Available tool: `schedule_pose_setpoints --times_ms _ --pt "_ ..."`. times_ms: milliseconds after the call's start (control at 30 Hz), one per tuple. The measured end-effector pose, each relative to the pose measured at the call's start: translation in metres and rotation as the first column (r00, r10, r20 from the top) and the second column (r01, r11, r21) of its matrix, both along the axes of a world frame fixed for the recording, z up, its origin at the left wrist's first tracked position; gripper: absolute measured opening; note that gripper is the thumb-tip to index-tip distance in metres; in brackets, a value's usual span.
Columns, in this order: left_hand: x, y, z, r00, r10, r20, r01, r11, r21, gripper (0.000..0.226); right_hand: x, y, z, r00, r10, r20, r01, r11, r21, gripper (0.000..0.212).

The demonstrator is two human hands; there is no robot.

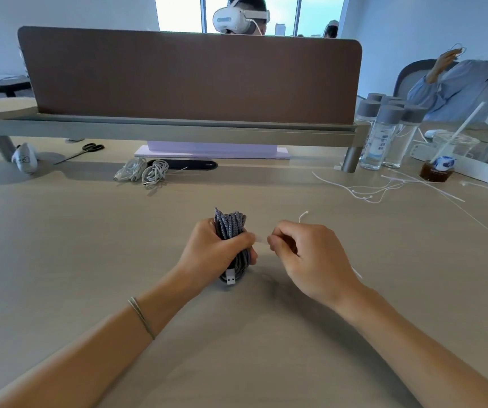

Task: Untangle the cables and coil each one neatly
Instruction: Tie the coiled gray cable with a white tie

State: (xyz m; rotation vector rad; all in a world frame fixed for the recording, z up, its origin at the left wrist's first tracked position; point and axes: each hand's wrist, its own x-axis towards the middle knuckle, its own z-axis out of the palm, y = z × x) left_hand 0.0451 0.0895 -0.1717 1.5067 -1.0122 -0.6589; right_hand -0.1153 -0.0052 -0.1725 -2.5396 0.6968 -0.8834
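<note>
A grey braided cable (230, 223), folded into a tight bundle, stands upright at the middle of the desk. My left hand (216, 251) grips it round the waist, and its USB plug (230, 277) hangs out at the bottom. My right hand (304, 254) pinches a thin white tie (262, 239) that runs from the bundle; the tie's far end (303, 215) curls up behind my knuckles. Two coiled white cables (142, 172) lie further back on the desk.
A brown divider panel (189, 78) on a raised shelf closes the back. Scissors (88, 150) lie at the back left. Loose white ties (384, 187), several water bottles (384, 134) and an iced drink cup (440, 163) stand at the right. People sit beyond the desk.
</note>
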Motion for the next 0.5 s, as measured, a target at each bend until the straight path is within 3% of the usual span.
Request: schedule_pose_setpoints --times_ms 233,300,400,500 --pt "-0.004 -0.001 -0.003 0.997 -0.011 0.078 0.01 1.0 0.017 0.018 0.003 0.012 0.001 0.986 -0.065 -0.155 0.045 0.99 -0.132 0.021" --pt "-0.003 -0.002 -0.004 0.998 -0.013 0.058 0.013 1.0 0.004 0.016 0.002 0.012 0.002 0.985 -0.081 -0.154 0.068 0.994 -0.085 0.022" --pt "0.003 -0.002 -0.004 0.986 -0.079 -0.144 0.082 0.997 0.016 0.006 -0.001 0.008 0.008 0.998 -0.007 -0.069 0.018 0.988 0.155 0.025" --pt "0.013 -0.002 -0.004 0.902 -0.193 -0.387 0.21 0.978 0.003 0.015 -0.004 0.01 0.018 0.995 0.103 0.013 -0.101 0.94 0.326 0.029"
